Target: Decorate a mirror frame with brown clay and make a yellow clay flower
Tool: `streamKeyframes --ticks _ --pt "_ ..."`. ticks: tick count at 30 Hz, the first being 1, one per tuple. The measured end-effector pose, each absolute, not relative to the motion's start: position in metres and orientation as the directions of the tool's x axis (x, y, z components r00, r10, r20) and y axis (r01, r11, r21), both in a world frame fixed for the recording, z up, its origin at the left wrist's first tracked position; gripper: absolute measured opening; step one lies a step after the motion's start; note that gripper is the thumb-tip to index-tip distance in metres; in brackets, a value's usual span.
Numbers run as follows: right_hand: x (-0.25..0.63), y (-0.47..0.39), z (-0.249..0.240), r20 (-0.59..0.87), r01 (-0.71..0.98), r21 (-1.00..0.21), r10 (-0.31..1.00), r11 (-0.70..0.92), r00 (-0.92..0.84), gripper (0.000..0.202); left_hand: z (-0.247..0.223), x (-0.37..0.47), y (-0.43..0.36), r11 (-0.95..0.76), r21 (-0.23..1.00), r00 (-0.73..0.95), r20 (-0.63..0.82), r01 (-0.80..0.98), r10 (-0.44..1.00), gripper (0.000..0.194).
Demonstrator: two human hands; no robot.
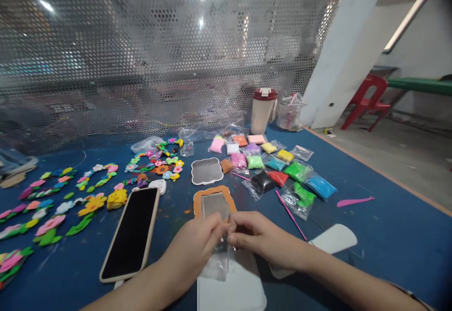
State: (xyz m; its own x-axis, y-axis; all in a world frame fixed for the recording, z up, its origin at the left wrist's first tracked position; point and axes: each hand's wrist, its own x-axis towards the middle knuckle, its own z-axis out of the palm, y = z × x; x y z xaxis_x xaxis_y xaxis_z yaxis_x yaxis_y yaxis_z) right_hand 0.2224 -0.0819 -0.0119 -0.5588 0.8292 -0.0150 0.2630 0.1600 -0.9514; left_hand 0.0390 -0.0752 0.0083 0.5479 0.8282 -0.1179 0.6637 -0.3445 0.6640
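Left hand (205,235) and right hand (256,235): fingers drawn together, virtually no gap, both apparently pinching the upper end of one limp, clear plastic bag (219,265); any contents at the fingertips cannot be told. The bag hangs over one flat white panel (231,294). Judged light, soft, slippery and easily torn; best gripped at its edge. Beyond: one wavy orange-bordered frame (230,199), one white-rimmed wavy grey plate (207,171), three pink plastic tools (290,214), one black-screened phone (132,233), at least fifteen coloured clay packets (320,186), one red-lidded cream tumbler (260,115).
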Motion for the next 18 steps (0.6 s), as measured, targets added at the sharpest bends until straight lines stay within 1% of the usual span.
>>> streamKeyframes --ticks 2,4,5,7,9,11,13,15,18 --pt "0.236 -0.075 -0.005 0.015 0.341 -0.909 0.837 0.239 -0.547 0.024 0.008 0.037 -0.073 -0.393 0.635 0.547 -0.056 0.665 0.836 0.03" --pt "0.253 -0.067 0.0 0.035 0.45 -0.835 0.848 0.315 -0.529 0.022 0.004 0.034 -0.069 -0.481 0.571 0.56 0.045 0.665 0.827 0.03" --pt "0.261 -0.063 0.001 0.03 0.516 -0.783 0.85 0.347 -0.526 0.022 0.002 0.033 -0.066 -0.545 0.51 0.587 0.095 0.665 0.804 0.032" --pt "0.274 -0.057 -0.001 0.051 0.648 -0.65 0.874 0.396 -0.483 0.021 -0.006 0.032 -0.06 -0.683 0.336 0.673 0.165 0.649 0.721 0.036" --pt "0.279 -0.055 -0.005 0.116 0.759 -0.499 0.9 0.418 -0.419 0.017 -0.013 0.032 -0.054 -0.751 0.169 0.732 0.165 0.639 0.661 0.045" --pt "0.28 -0.055 -0.01 0.178 0.831 -0.367 0.909 0.418 -0.378 0.013 -0.018 0.033 -0.049 -0.757 0.064 0.748 0.122 0.65 0.653 0.051" --pt "0.28 -0.053 -0.011 0.215 0.878 -0.27 0.914 0.395 -0.345 0.013 -0.021 0.034 -0.048 -0.747 0.005 0.744 0.082 0.665 0.663 0.052" --pt "0.284 -0.046 -0.009 0.249 0.926 -0.198 0.93 0.323 -0.271 0.018 -0.022 0.034 -0.048 -0.741 -0.032 0.741 0.068 0.67 0.668 0.053" --pt "0.3 -0.021 -0.006 0.303 0.987 -0.107 0.949 0.117 -0.08 0.022 -0.025 0.032 -0.051 -0.747 -0.065 0.749 0.083 0.662 0.657 0.052"
